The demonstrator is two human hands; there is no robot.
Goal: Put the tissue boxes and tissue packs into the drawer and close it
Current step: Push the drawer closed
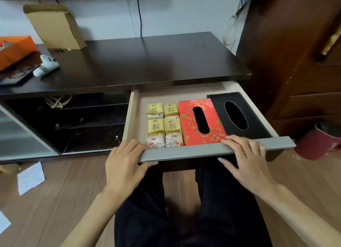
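The drawer (212, 150) stands pulled out under the dark tabletop, its grey front panel nearest me. Inside lie a black tissue box (238, 115) at the right, a red patterned tissue box (201, 121) beside it, several yellow tissue packs (163, 118) and two white cartoon packs (165, 141) at the left. My left hand (125, 165) grips the front panel's left end, thumb under the edge. My right hand (247, 158) rests flat on the panel's right part, fingers over its top edge.
An orange tissue box (14, 49), a white game controller (47, 66) and a cardboard box (55, 25) sit on the dark tabletop (156, 60). A red bin (319, 143) stands on the floor at the right. Paper sheets (30, 177) lie on the wooden floor at the left. My black-trousered legs are below the drawer.
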